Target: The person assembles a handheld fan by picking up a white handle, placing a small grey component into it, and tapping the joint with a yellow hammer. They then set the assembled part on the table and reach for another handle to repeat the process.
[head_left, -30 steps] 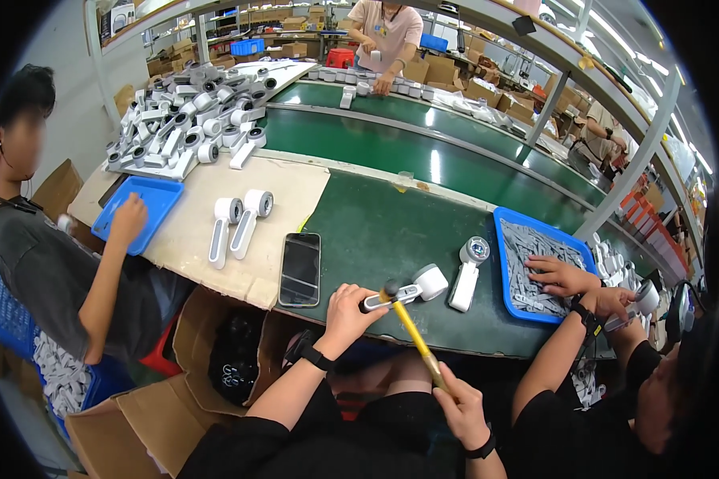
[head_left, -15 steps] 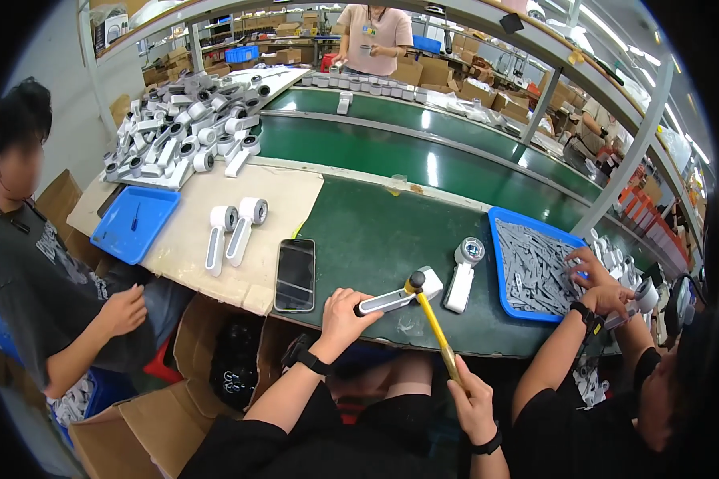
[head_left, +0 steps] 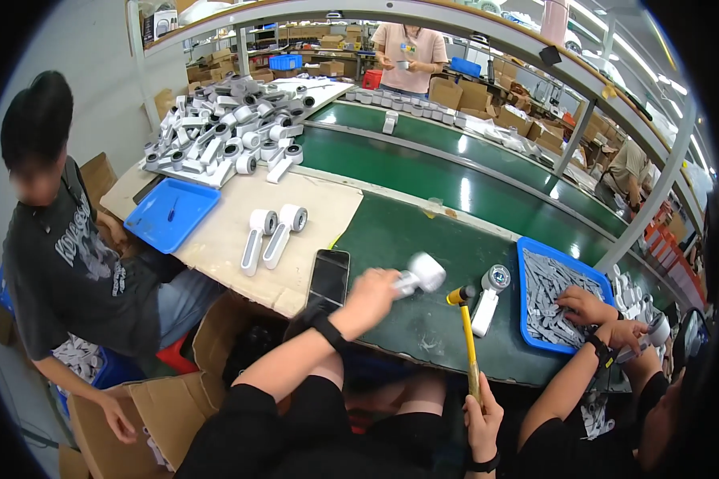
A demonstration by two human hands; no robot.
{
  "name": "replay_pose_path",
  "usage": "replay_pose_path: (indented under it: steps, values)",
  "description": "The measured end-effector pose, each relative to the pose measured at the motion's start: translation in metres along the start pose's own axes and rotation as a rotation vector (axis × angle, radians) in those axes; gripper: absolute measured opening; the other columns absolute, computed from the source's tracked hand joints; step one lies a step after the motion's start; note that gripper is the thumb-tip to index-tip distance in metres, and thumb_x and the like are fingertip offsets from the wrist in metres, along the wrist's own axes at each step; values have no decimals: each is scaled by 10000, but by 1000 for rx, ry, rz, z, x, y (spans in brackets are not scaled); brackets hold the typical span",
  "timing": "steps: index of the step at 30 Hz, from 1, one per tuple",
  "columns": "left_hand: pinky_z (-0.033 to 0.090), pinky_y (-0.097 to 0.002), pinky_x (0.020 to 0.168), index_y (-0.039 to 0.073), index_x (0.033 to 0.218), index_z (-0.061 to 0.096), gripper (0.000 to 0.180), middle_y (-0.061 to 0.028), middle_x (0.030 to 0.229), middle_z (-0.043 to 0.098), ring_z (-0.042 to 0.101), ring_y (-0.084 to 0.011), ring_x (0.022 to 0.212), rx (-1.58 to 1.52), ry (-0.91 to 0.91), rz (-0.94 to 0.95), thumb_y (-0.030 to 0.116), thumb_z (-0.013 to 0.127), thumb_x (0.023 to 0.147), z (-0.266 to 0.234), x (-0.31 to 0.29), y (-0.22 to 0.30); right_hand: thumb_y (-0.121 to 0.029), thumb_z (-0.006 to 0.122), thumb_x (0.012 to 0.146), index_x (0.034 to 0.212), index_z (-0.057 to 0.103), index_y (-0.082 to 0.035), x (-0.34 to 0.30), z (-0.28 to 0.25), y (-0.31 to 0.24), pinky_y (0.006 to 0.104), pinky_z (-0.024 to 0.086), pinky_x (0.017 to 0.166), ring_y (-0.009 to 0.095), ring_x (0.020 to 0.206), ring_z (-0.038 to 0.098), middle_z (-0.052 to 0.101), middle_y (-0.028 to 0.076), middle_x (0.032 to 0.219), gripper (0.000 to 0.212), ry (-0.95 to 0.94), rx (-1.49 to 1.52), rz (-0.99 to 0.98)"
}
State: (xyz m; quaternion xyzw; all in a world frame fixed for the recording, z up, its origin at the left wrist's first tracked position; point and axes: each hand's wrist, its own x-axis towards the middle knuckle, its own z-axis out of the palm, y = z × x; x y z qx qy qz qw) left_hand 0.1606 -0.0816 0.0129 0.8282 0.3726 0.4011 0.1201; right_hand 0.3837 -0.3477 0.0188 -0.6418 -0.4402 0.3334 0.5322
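My left hand (head_left: 369, 302) is closed around the handle of a white handheld fan (head_left: 429, 272), raised over the green mat; hand and fan are smeared by motion. In my right hand (head_left: 483, 417) I grip a yellow-handled hammer (head_left: 470, 345) near the handle's lower end. Its yellow and black head is up, just left of another white handheld fan (head_left: 485, 307) lying on the green bench top (head_left: 399, 231). A dark phone (head_left: 329, 275) lies beside my left hand, partly behind the wrist. Two more white fans (head_left: 278, 238) rest on the beige board.
A blue tray of grey strips (head_left: 563, 291) stands at right, with a co-worker's hands (head_left: 587, 307) at it. Farther left are a blue tray holding a screwdriver (head_left: 172, 209) and a heap of white fans (head_left: 232, 132). Another person (head_left: 44, 231) sits left, beside cardboard boxes (head_left: 148, 403).
My left hand has lifted the fan off the mat and carried it away from the hammer. The hammer has swung more upright in my right hand. The left co-worker's hand has dropped toward a box.
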Motion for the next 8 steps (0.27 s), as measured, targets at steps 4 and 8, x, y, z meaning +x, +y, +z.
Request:
replay_pose_path:
  steps: [4, 8]
  values:
    - [497, -504, 777, 27, 1059, 637, 213, -237, 930, 646, 617, -407, 907, 274, 197, -181, 103, 619, 860, -57, 6, -82, -16, 576, 925, 1458, 466, -33, 2, -18, 18, 183, 340, 472, 22, 524, 425, 558, -18, 729, 544, 44, -138, -67]
    - [495, -508, 812, 54, 1200, 609, 374, -232, 1014, 661, 622, -411, 945, 615, 201, -359, 79, 644, 829, -97, -11, -159, -22, 579, 930, 1462, 469, -56, -3, -36, 29, 178, 336, 456, 19, 513, 425, 567, -14, 732, 545, 181, -116, -43]
